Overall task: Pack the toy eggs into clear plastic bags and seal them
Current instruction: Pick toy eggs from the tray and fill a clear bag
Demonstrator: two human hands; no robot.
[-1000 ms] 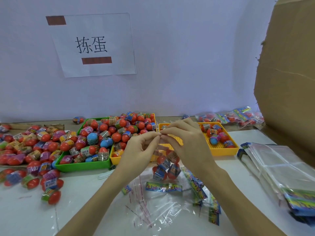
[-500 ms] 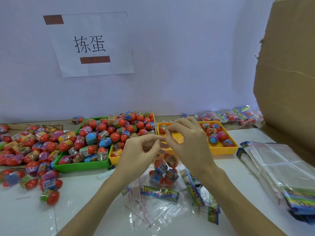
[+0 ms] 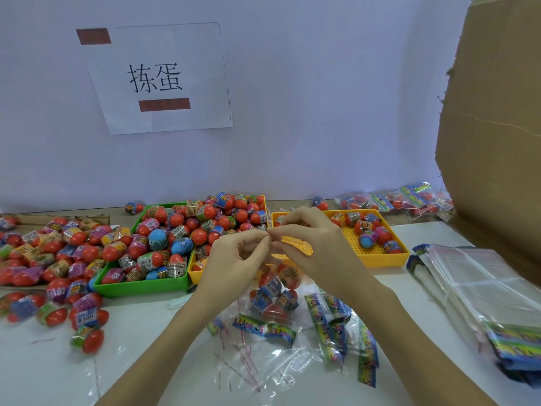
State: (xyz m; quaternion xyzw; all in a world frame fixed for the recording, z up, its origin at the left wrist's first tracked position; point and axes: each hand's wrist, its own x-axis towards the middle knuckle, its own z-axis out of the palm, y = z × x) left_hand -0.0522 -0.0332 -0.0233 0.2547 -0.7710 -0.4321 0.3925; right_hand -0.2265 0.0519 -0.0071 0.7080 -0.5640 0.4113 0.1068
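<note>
Item in hand: a clear plastic bag (image 3: 275,291) holding several toy eggs was suspended above the white table (image 3: 146,361), its top edge pinched between both hands. The left hand (image 3: 234,259) was seen with thumb and forefinger closed on the bag's mouth, the remaining fingers curled loosely. The right hand (image 3: 310,247) was seen pinching the same edge just beside the left, fingertips nearly touching those of the other hand.

Stock, left: loose toy eggs (image 3: 52,253) were heaped on the table, mostly red with printed sleeves. A green tray (image 3: 140,288) was filled with further eggs, a few of them blue.

Stock, centre and right: one yellow tray (image 3: 377,259) held a handful of eggs at its far side; a second yellow tray (image 3: 194,272) was wedged against the green one, partly hidden behind the left hand.

Supplies: a stack of empty bags (image 3: 483,291) with colourful headers was laid at the right edge. Peeled sealing strips (image 3: 243,361) and empty bags were scattered below the hands.

Finished goods: sealed packs (image 3: 389,200) were laid by the wall.

Surroundings: a paper sign (image 3: 158,77) was fixed to the wall; a cardboard panel (image 3: 497,127) stood at right.
</note>
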